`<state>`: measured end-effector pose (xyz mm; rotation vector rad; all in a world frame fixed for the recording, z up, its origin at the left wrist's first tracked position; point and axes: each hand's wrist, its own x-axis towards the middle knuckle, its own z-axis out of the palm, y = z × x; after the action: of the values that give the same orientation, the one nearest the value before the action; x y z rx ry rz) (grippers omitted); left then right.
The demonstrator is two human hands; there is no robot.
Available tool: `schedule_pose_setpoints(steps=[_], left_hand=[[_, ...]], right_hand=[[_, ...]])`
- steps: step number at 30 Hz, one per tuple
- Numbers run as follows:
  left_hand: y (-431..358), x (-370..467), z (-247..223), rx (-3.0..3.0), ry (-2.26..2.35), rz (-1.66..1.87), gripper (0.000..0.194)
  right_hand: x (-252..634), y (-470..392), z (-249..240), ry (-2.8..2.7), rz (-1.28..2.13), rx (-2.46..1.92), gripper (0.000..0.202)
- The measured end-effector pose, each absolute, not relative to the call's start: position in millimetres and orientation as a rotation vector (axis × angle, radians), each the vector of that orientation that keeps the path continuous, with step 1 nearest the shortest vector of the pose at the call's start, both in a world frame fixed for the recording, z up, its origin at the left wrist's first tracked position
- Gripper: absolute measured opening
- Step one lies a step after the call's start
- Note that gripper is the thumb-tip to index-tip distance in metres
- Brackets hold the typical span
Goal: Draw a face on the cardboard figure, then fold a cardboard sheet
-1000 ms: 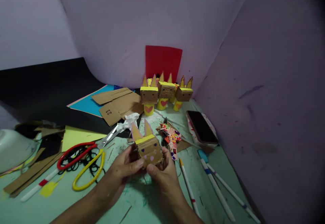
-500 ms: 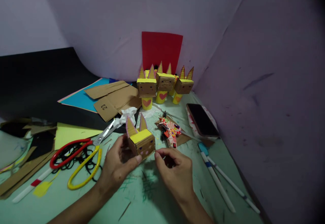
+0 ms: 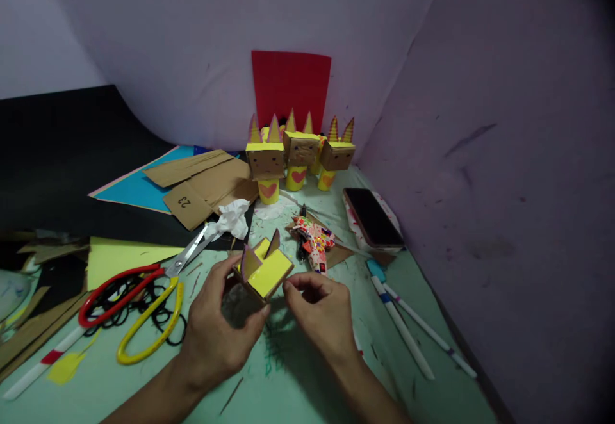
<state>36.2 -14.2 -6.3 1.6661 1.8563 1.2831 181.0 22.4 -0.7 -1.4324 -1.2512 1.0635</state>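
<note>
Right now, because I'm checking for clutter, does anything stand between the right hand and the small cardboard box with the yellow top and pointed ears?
Nothing visible does. The right hand is at the right edge of the cardboard box, touching or nearly; I can't tell which. The left hand holds the opposite side.

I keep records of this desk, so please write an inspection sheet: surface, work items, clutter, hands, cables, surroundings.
Surface: green tabletop, marked with scribbles.
Work items: eared box, yellow top showing, held; similar figures stand behind.
Clutter: scissors, crumpled paper, phone, pens.
Hands: left hand grips the box; right hand beside its corner, contact unclear.
Cables: nothing seen; black loops under the scissors look like string.
Surroundings: pale walls; red card upright at the back.
</note>
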Motion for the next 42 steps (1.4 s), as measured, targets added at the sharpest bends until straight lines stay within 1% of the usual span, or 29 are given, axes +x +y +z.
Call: schedule_pose_setpoints(steps=[5, 9, 14, 20, 26, 39, 42], left_hand=[[-16, 35, -9, 1.959, 1.822, 1.269, 0.057], [-16, 32, -10, 1.972, 1.808, 1.245, 0.058], [-13, 35, -2, 1.686, 1.699, 1.296, 0.054], [-12, 42, 11, 1.139, 1.499, 1.299, 0.061], [-9, 33, 8, 1.038, 1.359, 1.219, 0.068], [-2, 32, 7, 0.889, 1.247, 1.319, 0.055], [1, 27, 5, 0.786, 1.238, 1.315, 0.047]], right_hand=[[179, 24, 0, -1.180, 1.132, -1.416, 0.016], [178, 24, 4, -1.139, 1.171, -1.417, 0.011], [176, 24, 10, -1.103, 1.174, -1.451, 0.007], [177, 23, 8, -1.145, 1.177, -1.413, 0.005], [179, 24, 9, -1.129, 1.254, -1.415, 0.006], [182, 27, 13, -1.073, 1.467, -1.358, 0.007], [185, 27, 9, -1.068, 1.538, -1.303, 0.008]])
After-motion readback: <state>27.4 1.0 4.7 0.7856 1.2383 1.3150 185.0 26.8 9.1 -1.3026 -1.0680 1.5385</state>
